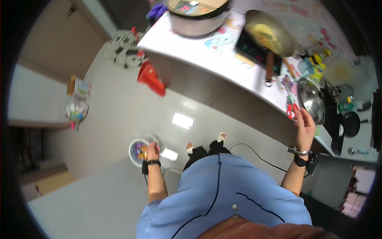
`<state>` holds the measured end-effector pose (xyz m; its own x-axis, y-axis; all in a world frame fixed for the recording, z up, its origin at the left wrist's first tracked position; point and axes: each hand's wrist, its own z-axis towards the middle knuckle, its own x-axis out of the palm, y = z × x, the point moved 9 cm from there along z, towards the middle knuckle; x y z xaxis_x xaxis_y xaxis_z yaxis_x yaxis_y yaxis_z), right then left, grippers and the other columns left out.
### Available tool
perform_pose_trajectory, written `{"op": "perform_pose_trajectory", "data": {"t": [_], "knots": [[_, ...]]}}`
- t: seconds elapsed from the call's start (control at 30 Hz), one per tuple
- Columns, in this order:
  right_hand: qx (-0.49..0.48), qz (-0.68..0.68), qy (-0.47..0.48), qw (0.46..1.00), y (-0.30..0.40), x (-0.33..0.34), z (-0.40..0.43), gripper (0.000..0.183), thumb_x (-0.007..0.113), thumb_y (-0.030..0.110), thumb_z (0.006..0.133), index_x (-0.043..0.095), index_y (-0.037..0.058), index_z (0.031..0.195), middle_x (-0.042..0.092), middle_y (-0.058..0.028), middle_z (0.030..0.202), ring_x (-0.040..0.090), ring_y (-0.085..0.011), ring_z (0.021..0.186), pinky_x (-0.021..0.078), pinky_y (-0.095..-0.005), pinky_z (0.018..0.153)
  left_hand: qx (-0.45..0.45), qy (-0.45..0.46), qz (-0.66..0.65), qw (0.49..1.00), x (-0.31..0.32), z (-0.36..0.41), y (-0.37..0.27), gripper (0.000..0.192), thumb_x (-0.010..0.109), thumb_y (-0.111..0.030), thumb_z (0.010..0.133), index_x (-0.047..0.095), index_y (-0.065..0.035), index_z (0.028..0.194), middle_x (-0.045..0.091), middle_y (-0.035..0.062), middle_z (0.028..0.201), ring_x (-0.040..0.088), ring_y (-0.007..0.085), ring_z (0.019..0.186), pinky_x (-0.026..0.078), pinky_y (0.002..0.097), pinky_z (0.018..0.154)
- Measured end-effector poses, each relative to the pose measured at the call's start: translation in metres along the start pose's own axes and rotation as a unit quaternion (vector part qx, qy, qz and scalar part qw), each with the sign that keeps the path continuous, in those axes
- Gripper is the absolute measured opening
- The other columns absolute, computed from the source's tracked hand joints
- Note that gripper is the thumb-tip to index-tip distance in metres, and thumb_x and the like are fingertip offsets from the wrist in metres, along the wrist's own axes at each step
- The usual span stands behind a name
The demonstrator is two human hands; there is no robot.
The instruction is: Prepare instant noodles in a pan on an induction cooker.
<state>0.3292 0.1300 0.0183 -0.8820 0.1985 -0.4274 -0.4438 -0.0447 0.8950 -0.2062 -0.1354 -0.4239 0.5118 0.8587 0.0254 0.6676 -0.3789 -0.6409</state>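
Observation:
My right hand (pixel 306 128) is at the counter's front edge, its fingertips closed on the red handle of a pair of scissors (pixel 292 111). The scissors' blades point away from me, beside a shiny metal pot lid (pixel 312 100). Low on my other side, my left hand (pixel 152 151) hangs by the rim of a white waste bin (pixel 131 152) on the floor. Purple and orange wrappers (pixel 141 151) show inside that bin. The left fingers are curled and blurred, so whether they hold anything is unclear.
A wok (pixel 268 33) with yellow food sits on a black induction cooktop (pixel 250 49), its handle jutting frontward. Beyond stand a large round cooker (pixel 198 22) and, rightward, a sink faucet (pixel 343 88). A red dustpan (pixel 150 79) and a black cable (pixel 259 154) are on the floor.

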Motion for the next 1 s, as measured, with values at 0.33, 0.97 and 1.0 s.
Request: {"op": "perform_pose_trajectory", "data": {"t": [0.33, 0.97, 1.0], "knots": [[-0.213, -0.178, -0.031, 0.96, -0.005, -0.025, 0.107, 0.043, 0.061, 0.009, 0.073, 0.046, -0.0023, 0.112, 0.048, -0.0179, 0.111, 0.05, -0.0312, 0.099, 0.043, -0.0342, 0.081, -0.036, -0.004, 0.025, 0.999, 0.091, -0.022, 0.018, 0.018, 0.054, -0.014, 0.08, 0.055, -0.0041, 0.095, 0.056, 0.0068, 0.086, 0.052, 0.0168, 0.067, 0.046, 0.0247, 0.051], [-0.128, -0.221, 0.211, 0.944, -0.028, 0.02, 0.236, 0.032, 0.048, 0.005, 0.069, 0.05, -0.0047, 0.099, 0.057, -0.0246, 0.081, 0.057, -0.036, 0.079, 0.045, -0.0384, 0.069, 0.28, 0.245, 0.106, 0.922, 0.402, -0.205, -0.203, 0.03, 0.061, -0.012, 0.079, 0.054, -0.0004, 0.106, 0.058, 0.0034, 0.081, 0.052, 0.0079, 0.065, 0.04, 0.0193, 0.053], [-0.085, -0.193, 0.231, 0.95, -0.027, 0.011, 0.237, 0.033, 0.049, 0.007, 0.07, 0.051, -0.0048, 0.101, 0.058, -0.0243, 0.083, 0.057, -0.0357, 0.078, 0.0452, -0.0369, 0.068, 0.266, 0.291, 0.135, 0.909, 0.422, -0.215, -0.203, 0.03, 0.06, -0.011, 0.079, 0.054, -0.0003, 0.106, 0.059, 0.0029, 0.081, 0.053, 0.0084, 0.068, 0.04, 0.0195, 0.055]]}}
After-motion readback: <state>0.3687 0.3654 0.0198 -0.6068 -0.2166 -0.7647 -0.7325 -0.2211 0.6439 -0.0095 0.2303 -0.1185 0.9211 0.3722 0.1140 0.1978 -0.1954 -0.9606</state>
